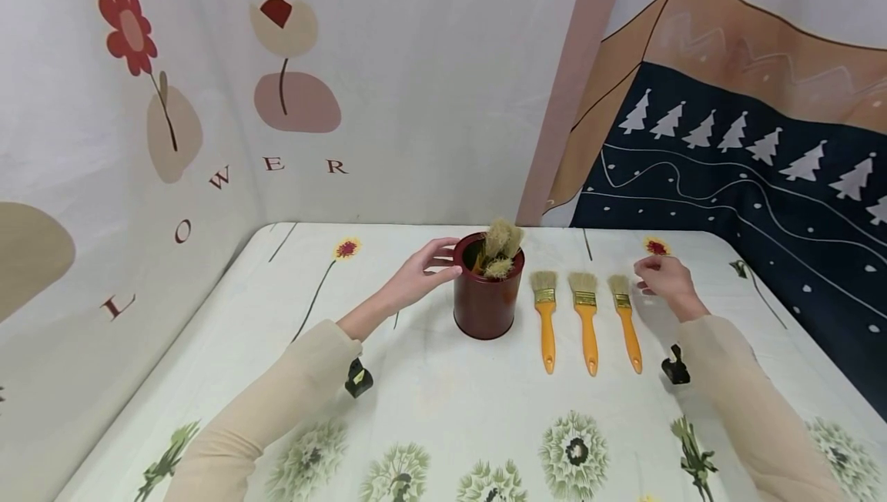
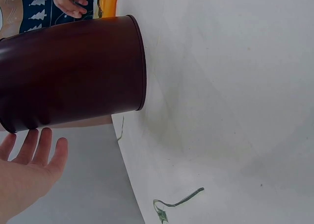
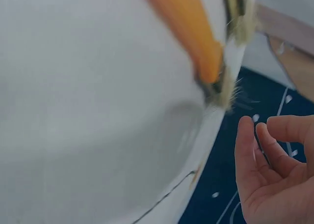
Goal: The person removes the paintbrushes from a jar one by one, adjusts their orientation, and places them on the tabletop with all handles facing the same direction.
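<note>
A dark red can (image 1: 485, 309) stands upright on the table, with paintbrushes (image 1: 502, 242) inside it, bristles up. My left hand (image 1: 421, 277) is at the can's left side near the rim, fingers extended and fingertips right at its wall, as the left wrist view also shows. Three paintbrushes with orange handles lie in a row right of the can: a left one (image 1: 547, 336), a middle one (image 1: 589, 336) and a narrower right one (image 1: 630, 336). Just right of that narrow brush's bristles, my right hand (image 1: 667, 280) hovers with loosely bent fingers, holding nothing.
A white cloth with printed flowers (image 1: 575, 448) covers the table. Behind it hangs a pale curtain (image 1: 430, 102) with printed letters, and at the right a dark blue printed cloth (image 1: 693, 179) borders the table.
</note>
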`<state>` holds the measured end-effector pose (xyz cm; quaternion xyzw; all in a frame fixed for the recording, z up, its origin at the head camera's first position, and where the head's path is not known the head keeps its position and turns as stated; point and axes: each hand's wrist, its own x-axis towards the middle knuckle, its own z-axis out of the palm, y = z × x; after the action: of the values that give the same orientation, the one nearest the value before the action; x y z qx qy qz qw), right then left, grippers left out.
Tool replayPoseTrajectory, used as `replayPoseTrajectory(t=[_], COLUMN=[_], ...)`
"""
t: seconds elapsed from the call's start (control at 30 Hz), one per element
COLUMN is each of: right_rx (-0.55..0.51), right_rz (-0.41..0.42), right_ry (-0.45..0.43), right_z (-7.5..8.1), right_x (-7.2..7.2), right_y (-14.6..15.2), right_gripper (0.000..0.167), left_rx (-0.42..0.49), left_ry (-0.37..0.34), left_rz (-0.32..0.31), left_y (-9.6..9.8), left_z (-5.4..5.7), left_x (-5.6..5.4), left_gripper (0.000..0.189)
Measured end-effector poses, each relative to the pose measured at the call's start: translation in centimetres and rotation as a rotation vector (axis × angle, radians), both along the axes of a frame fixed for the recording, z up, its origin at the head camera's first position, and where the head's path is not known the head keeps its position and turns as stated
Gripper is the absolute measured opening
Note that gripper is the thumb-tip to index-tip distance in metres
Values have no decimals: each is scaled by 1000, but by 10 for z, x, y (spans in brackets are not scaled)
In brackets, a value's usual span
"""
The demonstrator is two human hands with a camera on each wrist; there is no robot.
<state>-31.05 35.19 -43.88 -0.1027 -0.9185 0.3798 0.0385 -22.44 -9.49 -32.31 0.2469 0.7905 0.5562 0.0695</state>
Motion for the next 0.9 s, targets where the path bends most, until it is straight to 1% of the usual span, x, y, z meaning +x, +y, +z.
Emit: replayPoseTrajectory(t=[0.1,0.23,0.4,0.47,0.53,0.63,0.7,0.77,0.83,0.87,0.9], right_rx=[-6,2,-30,-47,-58,-97,-129,-165,-192,-196,-203], right_rz=[35,97,178,205,251,289,342,369,414,442,451], right_ry=[33,75,99,101,108,87,74,57,55,54,52], right_z=[-9,-15,-15,-13,-9,15,39,64,81,87,90], right_x=[-9,-13,-11,-8,-4,16,36,57,70,75,77], right_y=[2,-4,-19,-27,-36,-59,-78,-97,-110,-116,-120], right_gripper=[30,32,35,37,41,42,41,35,33,33,31], left_rx=[1,0,3,5,7,7,6,5,5,5,5], left_ry=[-4,-8,-4,-5,-7,-7,-7,-7,-6,-6,-4], left_rz=[1,0,-5,-7,-8,-8,-8,-7,-6,-5,-5], left_y=[0,0,0,0,0,0,-1,0,0,0,0], left_z=[0,0,-1,-1,-1,-1,-1,-1,0,0,0], left_x=[0,0,0,0,0,0,0,0,0,0,0], left_gripper=[50,50,50,50,50,50,50,50,50,50,50])
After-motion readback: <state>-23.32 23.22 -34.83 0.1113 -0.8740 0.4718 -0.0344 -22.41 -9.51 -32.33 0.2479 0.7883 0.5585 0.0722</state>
